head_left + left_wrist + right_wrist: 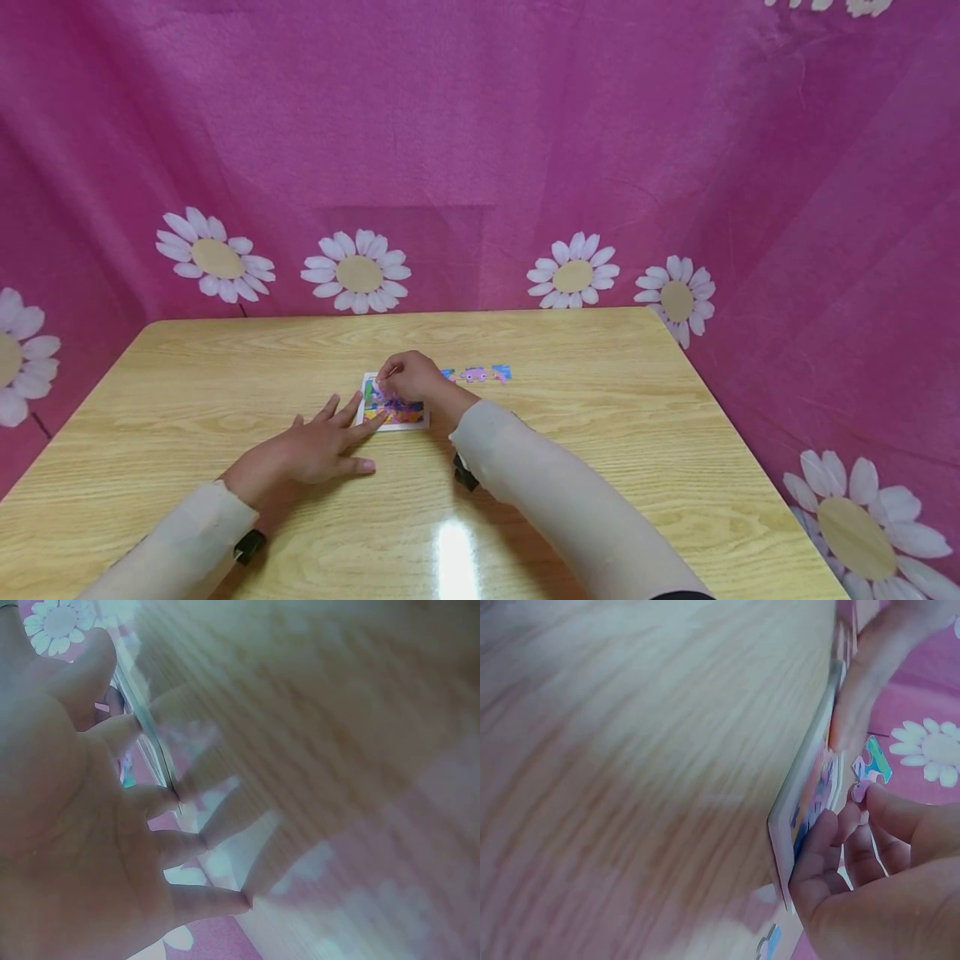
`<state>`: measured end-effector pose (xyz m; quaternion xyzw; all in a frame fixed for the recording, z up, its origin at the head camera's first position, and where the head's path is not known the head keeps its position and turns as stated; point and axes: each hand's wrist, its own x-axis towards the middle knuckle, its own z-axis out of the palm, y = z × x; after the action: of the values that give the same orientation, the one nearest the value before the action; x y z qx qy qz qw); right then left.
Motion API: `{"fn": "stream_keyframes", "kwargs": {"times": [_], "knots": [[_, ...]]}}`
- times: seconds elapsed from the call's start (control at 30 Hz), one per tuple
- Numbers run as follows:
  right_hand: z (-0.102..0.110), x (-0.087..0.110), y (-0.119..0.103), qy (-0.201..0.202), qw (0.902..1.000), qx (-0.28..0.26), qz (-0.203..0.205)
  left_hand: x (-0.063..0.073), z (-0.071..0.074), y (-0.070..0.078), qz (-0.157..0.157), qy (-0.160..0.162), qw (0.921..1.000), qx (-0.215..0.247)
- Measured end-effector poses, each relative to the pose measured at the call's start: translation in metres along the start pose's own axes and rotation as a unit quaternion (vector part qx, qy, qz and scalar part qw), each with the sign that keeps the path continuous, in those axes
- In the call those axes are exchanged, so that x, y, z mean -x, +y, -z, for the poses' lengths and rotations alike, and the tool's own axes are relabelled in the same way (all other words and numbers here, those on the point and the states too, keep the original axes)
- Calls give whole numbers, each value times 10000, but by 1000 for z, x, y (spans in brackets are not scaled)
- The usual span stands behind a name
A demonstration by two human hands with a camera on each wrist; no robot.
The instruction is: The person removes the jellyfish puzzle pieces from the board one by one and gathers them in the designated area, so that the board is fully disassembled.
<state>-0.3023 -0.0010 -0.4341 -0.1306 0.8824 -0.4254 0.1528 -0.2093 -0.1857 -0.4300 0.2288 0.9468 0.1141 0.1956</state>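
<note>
A small jigsaw puzzle board (405, 427) with a white border and a bright, colourful picture lies on the table. My left hand (318, 450) is spread flat at its left side, with fingertips on the table and on the board's near left part. Over the upper part of the board, my right hand (411, 379) pinches a puzzle piece between thumb and fingers. In the right wrist view this puzzle piece (876, 759) shows green, blue and pink and stands tilted above the board. The right hand's lower fingers lie close along the board's edge.
Just right of the board, a few loose puzzle pieces (475, 375) lie in a row, partly behind the right wrist. The wooden table (600, 433) reaches back to a pink cloth (450, 150) printed with white daisies.
</note>
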Motion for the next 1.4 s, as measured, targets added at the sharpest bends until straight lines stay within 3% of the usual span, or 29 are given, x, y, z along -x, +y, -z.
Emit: {"fn": "stream_keyframes", "kwargs": {"times": [0.5, 0.73, 1.4], "knots": [[7, 0, 5, -156, 9934, -1113, -216, 0, -1, 1, 63, -6, 10000, 20], [15, 2, 10, -283, 9897, -1389, -206, 0, -1, 0, 49, 21, 10000, 83], [56, 14, 35, -322, 9931, -1127, 57, -2, -1, 0, 146, 5, 9998, 126]]}}
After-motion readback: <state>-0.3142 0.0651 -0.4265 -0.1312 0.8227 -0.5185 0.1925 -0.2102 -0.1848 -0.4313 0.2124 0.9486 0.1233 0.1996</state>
